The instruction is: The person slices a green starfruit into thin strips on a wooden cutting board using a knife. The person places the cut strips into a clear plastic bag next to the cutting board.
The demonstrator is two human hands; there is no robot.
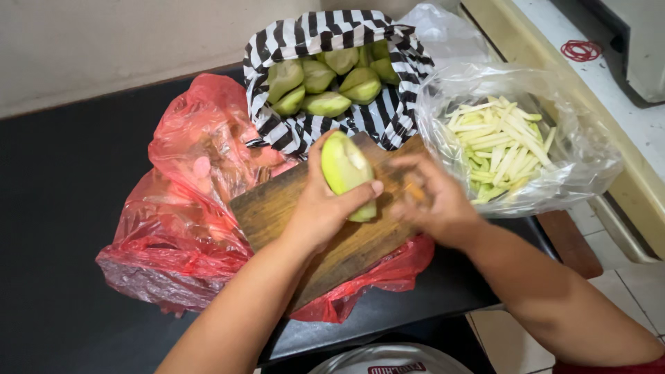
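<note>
Far left, a crumpled red plastic bag [180,208] spreads over the dark counter [55,208], seemingly to catch scraps, and it runs under the wooden cutting board [277,208]. The left hand [322,211] is above the board, fingers and thumb wrapped firmly round a peeled pale green fruit [344,166], probably a mango; thumb pressed across its lower right side, likely steadying it for cutting. The fruit stands roughly upright over the board's middle, long axis near vertical and leaning a bit left, narrower end up toward the bags. Behind it, a black-and-white striped bag [388,118] sits open with more peeled green pieces [325,104] inside, within easy reach. The right hand [436,201], just beside the fruit, is motion-blurred; fingers curled around something small with an orange bit, maybe a tool handle, cannot tell what. Right of that, a clear plastic bag [582,145] holds pale cut strips [499,145], mouth open toward the board.
</note>
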